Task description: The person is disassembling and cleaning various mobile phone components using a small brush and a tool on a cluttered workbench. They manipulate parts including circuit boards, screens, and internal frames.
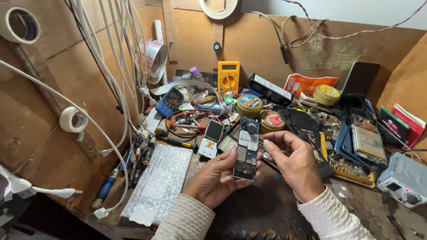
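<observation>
Bare blue phone circuit board (pixel 246 149), casing already off, gripped in left hand (pixel 218 175); right hand (pixel 291 162), half-curled, pinches its edge; reassembly remains.

Phone circuit board (pixel 246 149): long, narrow, bare, no casing. Held above the cluttered workbench, near the middle of the view, component side up toward the camera. Long axis runs away from the person, top end tilted slightly right.

Far end: blue board area carrying a round dark part. Middle: pale silver rectangular shield plates. Near end: dark section with fine small components, details too small to make out.

Support: lower half rests in the left hand (pixel 216 178), thumb lying along its left edge. Right hand (pixel 293 162) sits just beside the right edge, fingertips at or near the board's upper right side; contact uncertain.
</observation>
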